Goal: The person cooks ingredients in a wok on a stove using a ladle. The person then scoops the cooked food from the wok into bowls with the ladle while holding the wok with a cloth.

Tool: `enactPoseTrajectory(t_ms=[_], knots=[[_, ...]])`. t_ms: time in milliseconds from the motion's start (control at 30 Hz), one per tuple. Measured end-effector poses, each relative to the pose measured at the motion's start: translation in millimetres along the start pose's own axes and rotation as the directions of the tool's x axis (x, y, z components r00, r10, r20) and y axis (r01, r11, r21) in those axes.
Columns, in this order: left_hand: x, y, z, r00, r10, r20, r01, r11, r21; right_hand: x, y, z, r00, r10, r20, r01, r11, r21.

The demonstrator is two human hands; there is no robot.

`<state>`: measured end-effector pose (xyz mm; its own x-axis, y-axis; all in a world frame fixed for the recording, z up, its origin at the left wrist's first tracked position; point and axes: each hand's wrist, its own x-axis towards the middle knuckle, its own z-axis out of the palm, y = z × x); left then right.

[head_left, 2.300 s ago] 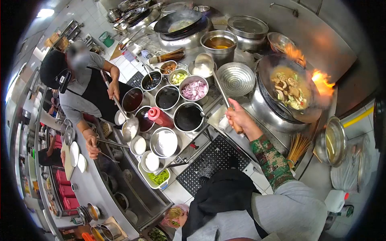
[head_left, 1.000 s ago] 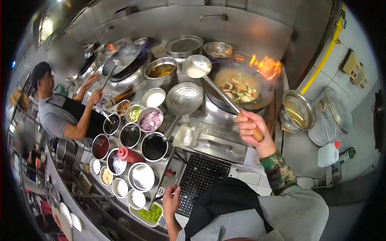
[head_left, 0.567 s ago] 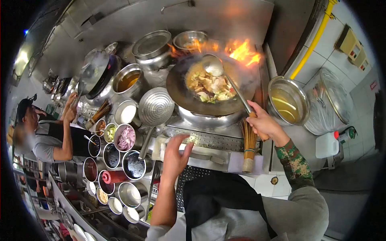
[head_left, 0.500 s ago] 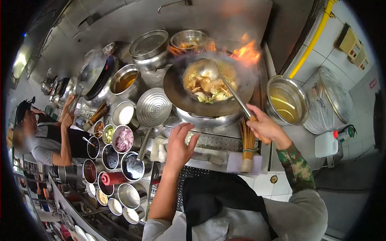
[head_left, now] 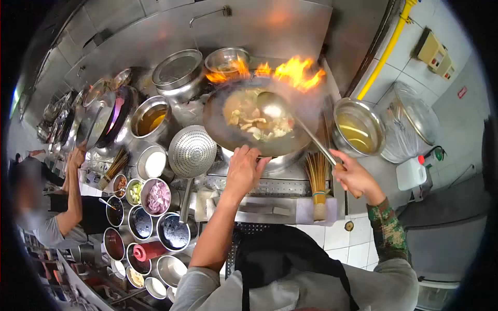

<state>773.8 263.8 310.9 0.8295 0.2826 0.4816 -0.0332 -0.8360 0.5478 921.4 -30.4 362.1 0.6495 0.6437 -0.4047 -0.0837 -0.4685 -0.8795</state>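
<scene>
Wok (head_left: 306, 139) on the stove, flames (head_left: 298, 75) rising at its far rim. The right hand (head_left: 357, 176) has its fingers closed around the wooden handle of a ladle (head_left: 272, 106), its bowl over the food (head_left: 253, 126) inside the wok. The left hand (head_left: 243, 173), fingers loosely bent, is at the near rim (whether it grips there cannot be told). A strainer (head_left: 192, 150) lies left of the wok.
</scene>
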Motion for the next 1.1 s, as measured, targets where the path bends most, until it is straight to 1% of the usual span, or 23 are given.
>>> enactPoseTrajectory(t_ms=[33,67,167,200,233,267,333,400,433,467,500,567,633,667,767,800,900,933,967,1000,1033,1067,1100], knots=[[-2,-3,-1,1.0,0.016,0.009,-0.016,1.0,-0.023,-6,2,4,0.999,-0.005,-0.048,0.004,1.0,-0.011],[-3,-9,4,0.998,0.001,0.06,-0.001,1.0,-0.01,0,2,13,0.993,-0.004,-0.121,-0.006,0.996,-0.084],[-11,-25,18,0.998,0.047,0.052,-0.046,0.999,-0.028,52,32,42,0.935,-0.273,-0.228,0.155,0.889,-0.43],[-9,-18,17,0.999,0.046,0.021,-0.045,0.998,-0.036,50,11,54,0.967,-0.186,-0.175,0.134,0.954,-0.269],[-7,-17,15,0.999,0.035,0.041,-0.033,0.999,-0.038,37,-4,63,0.992,-0.085,-0.091,0.076,0.992,-0.106],[-6,-15,13,0.998,0.015,0.06,-0.013,0.999,-0.042,27,-6,63,0.998,-0.054,-0.042,0.054,0.998,-0.018],[-7,-23,15,0.993,-0.004,0.114,0.007,1.0,-0.025,11,-1,64,1.0,-0.022,0.012,0.021,0.999,0.039],[-11,-22,16,0.998,0.005,0.061,-0.002,0.999,-0.048,-4,-2,58,0.998,0.005,0.057,-0.01,0.996,0.091],[-10,-20,14,0.999,0.017,0.037,-0.015,0.998,-0.057,-3,-1,51,1.0,0.006,0.026,-0.008,0.998,0.057],[-13,-17,12,0.998,-0.013,0.054,0.017,0.997,-0.078,-3,4,45,1.0,0.013,-0.007,-0.013,1.0,0.025],[-13,-12,8,1.0,0.015,0.027,-0.013,0.998,-0.065,-1,8,41,0.999,0.02,-0.04,-0.02,1.0,-0.007],[-16,-4,2,0.998,0.068,-0.019,-0.069,0.997,-0.042,18,12,38,0.996,-0.04,-0.083,0.03,0.992,-0.121],[-20,1,-1,0.999,0.037,0.027,-0.036,0.999,-0.016,38,4,50,0.992,-0.077,-0.102,0.056,0.979,-0.196],[-22,4,-2,0.999,0.019,0.048,-0.019,1.0,0.001,47,10,55,0.989,-0.118,-0.093,0.101,0.98,-0.173],[-31,8,-10,0.999,0.031,0.033,-0.033,0.998,0.051,25,12,43,0.996,-0.079,0.041,0.079,0.997,-0.005],[-32,10,-15,0.999,0.016,0.029,-0.017,0.999,0.037,13,11,30,0.998,-0.03,0.058,0.031,0.999,-0.025],[-32,11,-14,1.0,-0.011,0.012,0.011,1.0,0.019,-8,17,-4,0.999,0.019,0.029,-0.015,0.992,-0.127],[-29,11,-9,1.0,0.001,0.007,-0.001,1.0,0.02,-9,9,-3,1.0,-0.013,-0.009,0.011,0.979,-0.203],[-20,9,2,1.0,0.02,-0.004,-0.019,1.0,0.019,-3,14,-1,0.989,-0.142,-0.046,0.118,0.932,-0.342],[-14,8,12,0.999,0.038,-0.02,-0.038,0.999,0.018,9,26,1,0.96,-0.274,-0.06,0.213,0.85,-0.482],[-14,9,18,1.0,0.016,0.002,-0.016,0.999,0.036,16,29,2,0.913,-0.404,-0.048,0.294,0.736,-0.61],[-16,8,21,1.0,-0.01,0.028,0.008,0.998,0.061,13,29,-1,0.903,-0.427,-0.041,0.306,0.708,-0.637],[-17,5,21,0.998,-0.038,0.049,0.033,0.996,0.087,0,22,-9,0.932,-0.361,-0.001,0.279,0.722,-0.633]])
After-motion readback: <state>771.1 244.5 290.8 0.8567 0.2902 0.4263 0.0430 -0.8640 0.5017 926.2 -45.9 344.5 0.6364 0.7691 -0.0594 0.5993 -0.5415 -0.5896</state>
